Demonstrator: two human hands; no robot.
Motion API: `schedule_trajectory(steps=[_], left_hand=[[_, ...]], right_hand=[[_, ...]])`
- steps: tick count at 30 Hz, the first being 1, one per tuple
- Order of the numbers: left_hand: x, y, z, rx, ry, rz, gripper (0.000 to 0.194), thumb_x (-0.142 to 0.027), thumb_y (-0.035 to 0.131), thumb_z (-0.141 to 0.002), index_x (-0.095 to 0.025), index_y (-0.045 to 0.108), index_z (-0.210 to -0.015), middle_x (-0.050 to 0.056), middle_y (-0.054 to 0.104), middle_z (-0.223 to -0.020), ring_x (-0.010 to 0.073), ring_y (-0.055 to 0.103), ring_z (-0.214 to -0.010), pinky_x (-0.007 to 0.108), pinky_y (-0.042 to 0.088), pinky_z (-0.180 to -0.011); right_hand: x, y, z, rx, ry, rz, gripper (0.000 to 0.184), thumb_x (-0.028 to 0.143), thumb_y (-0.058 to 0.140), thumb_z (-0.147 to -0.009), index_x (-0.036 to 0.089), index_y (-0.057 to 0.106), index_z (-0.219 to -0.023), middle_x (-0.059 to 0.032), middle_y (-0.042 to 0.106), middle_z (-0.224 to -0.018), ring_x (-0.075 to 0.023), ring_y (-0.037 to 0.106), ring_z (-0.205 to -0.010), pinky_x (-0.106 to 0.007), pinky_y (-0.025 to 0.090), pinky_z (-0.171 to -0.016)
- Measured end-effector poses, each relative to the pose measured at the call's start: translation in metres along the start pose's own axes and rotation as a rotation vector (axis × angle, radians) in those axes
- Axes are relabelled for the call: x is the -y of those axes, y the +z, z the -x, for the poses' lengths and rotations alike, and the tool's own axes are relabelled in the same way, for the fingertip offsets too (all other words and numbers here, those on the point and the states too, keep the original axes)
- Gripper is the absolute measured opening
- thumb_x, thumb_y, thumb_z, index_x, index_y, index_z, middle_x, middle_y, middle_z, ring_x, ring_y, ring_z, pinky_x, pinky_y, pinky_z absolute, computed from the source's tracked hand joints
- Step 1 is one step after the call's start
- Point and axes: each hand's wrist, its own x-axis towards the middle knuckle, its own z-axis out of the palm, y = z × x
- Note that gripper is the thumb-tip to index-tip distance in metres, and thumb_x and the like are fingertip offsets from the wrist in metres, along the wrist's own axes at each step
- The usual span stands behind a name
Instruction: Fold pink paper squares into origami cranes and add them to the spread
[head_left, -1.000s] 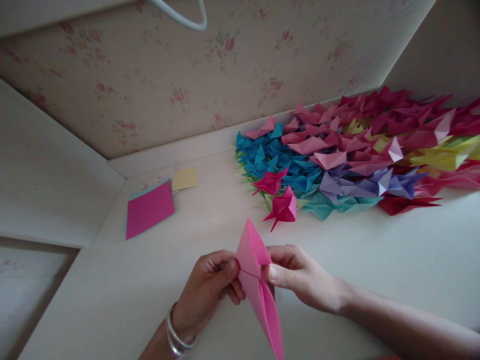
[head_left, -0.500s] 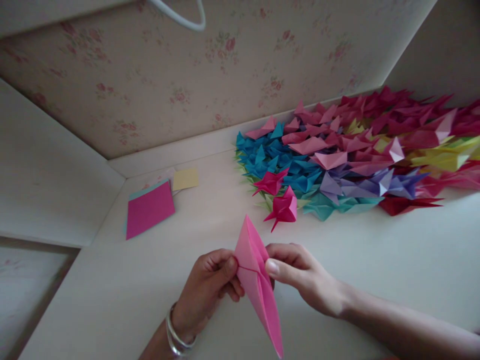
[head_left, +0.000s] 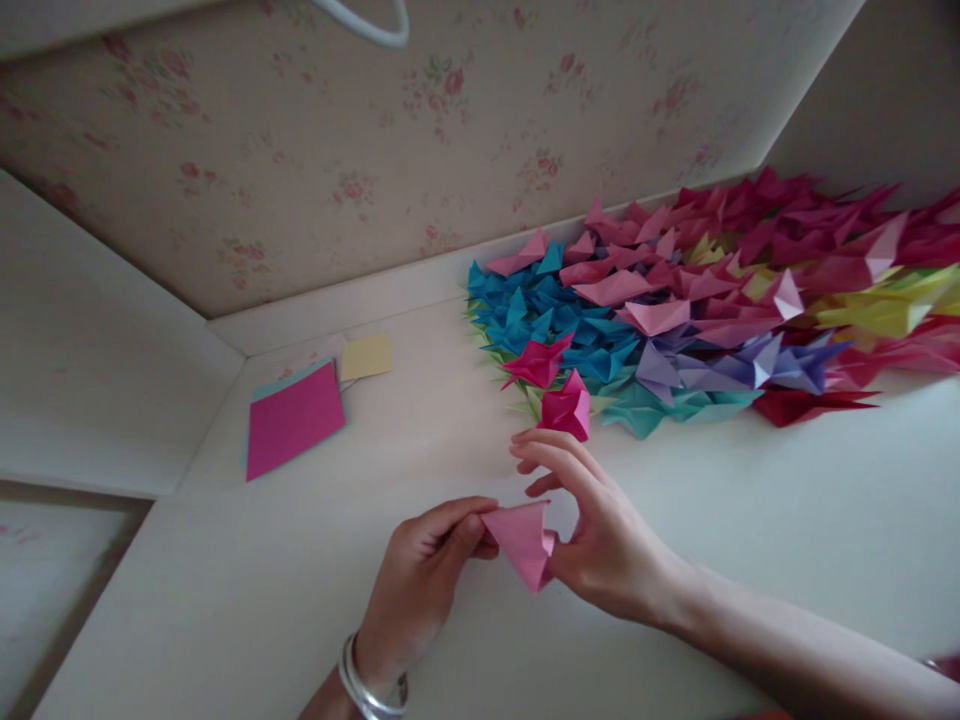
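Observation:
My left hand (head_left: 427,570), with silver bangles at the wrist, pinches the left corner of a folded pink origami paper (head_left: 517,535) between thumb and fingers. The paper now shows a roughly triangular face, its folded edges to the right. My right hand (head_left: 600,530) is open beside it, fingers curved and apart above the paper. Its thumb touches the paper's right edge, and the thumb tip is hidden there. Just beyond those fingers lies a bright pink folded paper piece (head_left: 568,405).
A large heap of folded paper pieces (head_left: 675,290) in many colours covers the back right of the white table (head_left: 225,600). To the left lie a magenta paper stack (head_left: 295,420) and a small yellow paper (head_left: 366,357). A flowered wall (head_left: 315,170) stands behind.
The pink paper has gone from a long, upright diamond shape to a smaller triangular one. My right fingers have come off its edge and spread upward; my left hand still pinches it.

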Motion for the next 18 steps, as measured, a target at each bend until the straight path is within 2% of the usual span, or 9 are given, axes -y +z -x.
schedule_trajectory(steps=[5,9,12,15,18], left_hand=[[-0.005,0.006,0.002,0.139,-0.048,0.165,0.029,-0.040,0.062,-0.091,-0.019,0.077,-0.105,0.008,0.076,-0.109,0.0242,0.070,-0.100,0.033,0.056,-0.090],[-0.002,0.008,0.001,0.166,-0.074,0.255,0.023,-0.033,0.067,-0.089,-0.021,0.076,-0.107,0.007,0.076,-0.111,0.0219,0.069,-0.100,0.031,0.054,-0.091],[0.003,0.007,0.000,0.134,-0.084,0.363,0.020,-0.029,0.073,-0.085,-0.021,0.077,-0.103,0.004,0.079,-0.100,0.0164,0.071,-0.088,0.024,0.055,-0.082],[0.007,0.004,-0.003,0.055,-0.080,0.386,0.020,-0.027,0.077,-0.081,-0.020,0.076,-0.099,0.001,0.079,-0.083,0.0115,0.068,-0.071,0.018,0.054,-0.068],[0.008,-0.003,-0.006,-0.074,-0.038,0.250,0.021,-0.028,0.077,-0.081,-0.019,0.075,-0.100,0.000,0.078,-0.080,0.0115,0.068,-0.071,0.017,0.052,-0.065]], right_hand=[[-0.003,0.001,0.000,-0.042,-0.131,0.159,0.059,0.002,0.064,-0.074,0.023,0.049,-0.128,-0.0143,0.052,-0.130,-0.0272,0.057,-0.115,-0.040,0.057,-0.088],[-0.001,0.000,0.003,-0.009,-0.181,0.307,0.050,0.010,0.061,-0.083,0.021,0.048,-0.130,-0.0181,0.053,-0.130,-0.0315,0.057,-0.118,-0.046,0.055,-0.091],[-0.001,0.000,0.005,0.041,-0.184,0.313,0.049,0.011,0.057,-0.086,0.020,0.046,-0.133,-0.0185,0.053,-0.131,-0.0317,0.056,-0.119,-0.046,0.055,-0.092],[-0.001,0.000,0.004,0.026,-0.145,0.165,0.052,0.009,0.058,-0.082,0.021,0.048,-0.131,-0.0161,0.053,-0.131,-0.0275,0.059,-0.113,-0.040,0.055,-0.089],[0.001,-0.004,0.001,0.002,0.059,-0.084,0.042,0.011,0.055,-0.085,0.023,0.054,-0.126,-0.0091,0.063,-0.111,-0.0200,0.065,-0.092,-0.033,0.057,-0.080]])
